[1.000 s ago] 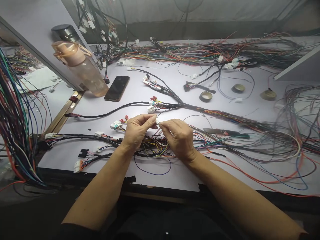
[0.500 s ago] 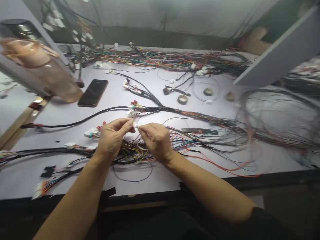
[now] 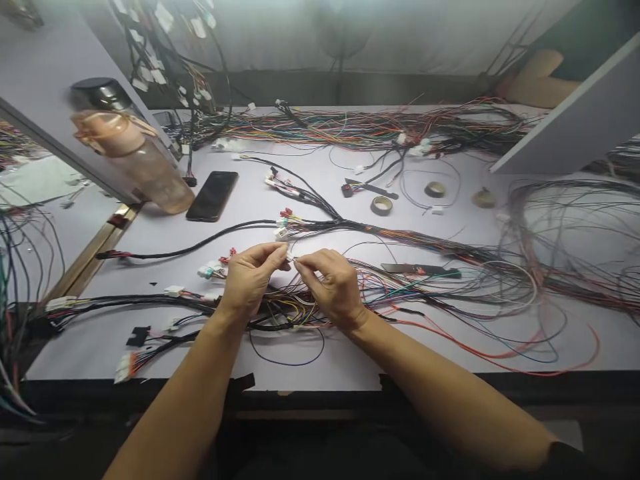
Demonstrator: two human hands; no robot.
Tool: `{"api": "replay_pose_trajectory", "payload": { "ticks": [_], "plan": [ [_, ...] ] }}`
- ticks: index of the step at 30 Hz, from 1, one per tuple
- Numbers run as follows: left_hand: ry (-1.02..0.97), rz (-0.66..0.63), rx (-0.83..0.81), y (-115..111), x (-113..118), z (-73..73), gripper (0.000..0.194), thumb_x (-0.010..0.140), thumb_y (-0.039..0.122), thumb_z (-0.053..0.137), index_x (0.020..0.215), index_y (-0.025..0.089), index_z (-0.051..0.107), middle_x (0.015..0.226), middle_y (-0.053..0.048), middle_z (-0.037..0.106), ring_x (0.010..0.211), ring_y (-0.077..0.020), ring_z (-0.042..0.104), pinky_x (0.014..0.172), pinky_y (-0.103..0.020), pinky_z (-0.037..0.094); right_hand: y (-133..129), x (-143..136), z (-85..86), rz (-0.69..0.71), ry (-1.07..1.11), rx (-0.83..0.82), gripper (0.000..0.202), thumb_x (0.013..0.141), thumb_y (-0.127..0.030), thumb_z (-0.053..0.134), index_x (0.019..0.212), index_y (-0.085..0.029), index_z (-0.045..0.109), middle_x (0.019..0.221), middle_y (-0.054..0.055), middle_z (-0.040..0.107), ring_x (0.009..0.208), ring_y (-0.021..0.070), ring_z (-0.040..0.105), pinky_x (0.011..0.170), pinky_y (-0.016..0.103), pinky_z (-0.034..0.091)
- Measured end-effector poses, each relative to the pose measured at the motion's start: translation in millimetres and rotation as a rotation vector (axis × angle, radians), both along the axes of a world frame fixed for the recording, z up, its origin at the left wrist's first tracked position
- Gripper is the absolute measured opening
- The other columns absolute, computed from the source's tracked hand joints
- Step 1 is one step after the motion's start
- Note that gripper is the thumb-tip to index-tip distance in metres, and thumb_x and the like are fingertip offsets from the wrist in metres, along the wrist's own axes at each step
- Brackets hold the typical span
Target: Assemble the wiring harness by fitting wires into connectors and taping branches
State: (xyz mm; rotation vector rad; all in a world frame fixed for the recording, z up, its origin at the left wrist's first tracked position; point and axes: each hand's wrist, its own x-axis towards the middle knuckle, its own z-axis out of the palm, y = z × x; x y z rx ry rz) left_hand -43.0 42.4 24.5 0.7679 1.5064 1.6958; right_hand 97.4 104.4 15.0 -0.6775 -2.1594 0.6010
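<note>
My left hand [image 3: 249, 279] pinches a small white connector [image 3: 289, 255] between thumb and forefinger. Close against it, my right hand [image 3: 334, 285] is closed in a pinch on a thin wire whose end meets the connector; whether it is seated inside I cannot tell. Beneath both hands runs a wire harness [image 3: 280, 310] of black-sleeved branches and loose coloured wires. Just beyond the fingertips lies a white plug [image 3: 281, 233] on a second harness [image 3: 345, 224]. Left of my left hand are white and teal connectors [image 3: 211, 269] with red ones beside them.
A water bottle [image 3: 145, 167] and a phone [image 3: 213, 195] stand and lie at the left. Tape rolls [image 3: 381, 205] and a dark flat blade-like tool [image 3: 420, 269] lie on the table. Wire bundles [image 3: 310, 127] cross the back. Another person's arm [image 3: 543, 80] shows beyond the right panel [image 3: 575, 107].
The camera view has turned slightly left, so everything sits further right in the picture. Both hands keep their pinch on the connector and the wire.
</note>
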Motion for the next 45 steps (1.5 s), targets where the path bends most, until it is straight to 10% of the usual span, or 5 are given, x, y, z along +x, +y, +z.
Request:
{"api": "replay_pose_trajectory", "payload": {
  "ticks": [22,29,34,39,45],
  "plan": [
    [-0.010,0.010,0.025,0.6,-0.9,-1.1,0.023,0.068,0.033,0.078,0.081,0.014,0.074,0.070,-0.002,0.068,0.058,-0.0091,0.060,0.062,-0.024,0.050,5.8,-0.3,-7.7,-0.001,0.016,0.054,0.018,0.092,-0.032,0.054,0.087,-0.020,0.067,0.085,0.003,0.067,0.082,0.0165,0.057,0.076,0.030,0.039],
    [0.190,-0.131,0.144,-8.9,-0.9,30.1,0.029,0.075,0.036,0.073,0.093,0.014,0.073,0.080,-0.005,0.071,0.069,-0.0118,0.062,0.070,-0.028,0.053,8.7,3.4,17.4,0.117,-0.075,0.049,0.025,0.091,-0.039,0.055,0.094,-0.019,0.068,0.084,0.003,0.070,0.082,0.0166,0.061,0.083,0.033,0.036],
    [0.320,0.082,0.108,-49.2,-25.6,47.4,0.038,0.081,0.041,0.067,0.109,0.015,0.066,0.092,-0.007,0.071,0.083,-0.0139,0.065,0.082,-0.029,0.051,5.2,4.5,43.9,0.233,0.223,-0.447,0.026,0.088,-0.040,0.058,0.080,-0.018,0.069,0.078,0.002,0.069,0.077,0.0128,0.062,0.077,0.028,0.045],
    [0.388,0.483,-0.053,-121.3,-25.6,19.7,0.039,0.081,0.044,0.066,0.109,0.016,0.066,0.099,-0.007,0.069,0.088,-0.0150,0.062,0.087,-0.030,0.048,1.5,-0.5,49.0,0.286,0.426,-0.868,0.029,0.082,-0.045,0.064,0.085,-0.017,0.069,0.073,0.002,0.069,0.072,0.0131,0.065,0.073,0.031,0.053],
    [0.252,0.511,-0.203,-187.6,7.3,-1.9,0.035,0.082,0.045,0.064,0.102,0.016,0.068,0.091,-0.005,0.069,0.085,-0.0149,0.062,0.085,-0.028,0.048,-8.5,0.4,44.2,0.299,0.471,-0.944,0.029,0.082,-0.046,0.065,0.083,-0.017,0.066,0.061,-0.003,0.060,0.063,0.0100,0.063,0.073,0.028,0.053]
  ]
}}
